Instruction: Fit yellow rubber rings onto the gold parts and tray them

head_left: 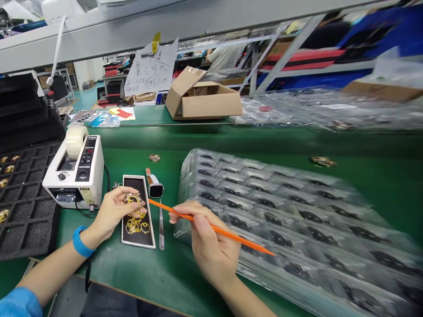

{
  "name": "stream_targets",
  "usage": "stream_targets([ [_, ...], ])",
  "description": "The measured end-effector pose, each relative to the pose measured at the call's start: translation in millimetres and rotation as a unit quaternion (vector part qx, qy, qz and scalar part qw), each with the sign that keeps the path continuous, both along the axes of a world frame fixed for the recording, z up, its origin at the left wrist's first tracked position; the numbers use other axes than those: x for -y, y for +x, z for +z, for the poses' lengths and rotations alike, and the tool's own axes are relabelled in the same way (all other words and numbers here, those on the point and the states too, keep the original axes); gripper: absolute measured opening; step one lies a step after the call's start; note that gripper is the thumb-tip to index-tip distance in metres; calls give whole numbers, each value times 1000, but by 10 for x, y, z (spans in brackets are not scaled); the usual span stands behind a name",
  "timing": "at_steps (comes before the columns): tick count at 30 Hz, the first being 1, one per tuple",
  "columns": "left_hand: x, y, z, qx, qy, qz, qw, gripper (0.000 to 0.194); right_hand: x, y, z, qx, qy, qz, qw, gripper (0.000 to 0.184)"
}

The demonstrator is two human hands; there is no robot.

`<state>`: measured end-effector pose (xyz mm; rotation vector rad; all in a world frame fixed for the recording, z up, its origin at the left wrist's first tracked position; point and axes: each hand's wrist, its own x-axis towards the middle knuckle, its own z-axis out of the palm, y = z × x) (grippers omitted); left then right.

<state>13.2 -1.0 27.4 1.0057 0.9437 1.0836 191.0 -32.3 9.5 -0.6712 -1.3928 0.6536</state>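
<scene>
Over a shallow white-rimmed box [151, 229] with a dark lining, my left hand [112, 212] pinches a gold ring-shaped watch part [133, 199] between thumb and fingers. Several thin gold rings [134, 226] lie loose in the box beneath it. My right hand [213, 246] grips a slim orange pointed stick [231, 235] like a pen, its left tip close to the held part; whether they touch I cannot tell. Just right of the box lie a smartwatch [156, 190] with a brown and white strap and a flat metal tool [161, 229], perhaps tweezers.
A white tape dispenser [74, 171] stands left, beside a black foam tray [33, 198] holding gold parts. Layered clear plastic trays [264, 211] of dark pieces fill the right. Small gold parts [154, 157] lie farther back. An open cardboard box [211, 105] sits on the rear ledge.
</scene>
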Motion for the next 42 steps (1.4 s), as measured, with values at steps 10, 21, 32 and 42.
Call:
stream_targets([
  [10,54,102,-18,-55,45,43,997,19,44,-76,-64,207,153,-131,957,20],
  [21,258,180,-106,-190,185,33,964,37,-35,-306,-48,304,80,-240,918,5],
  [32,237,125,-177,-275,312,31,909,38,-73,-302,37,254,34,-117,959,13],
  [42,-19,12,-117,-132,176,131,967,36,10,-111,368,10,-275,144,950,23],
])
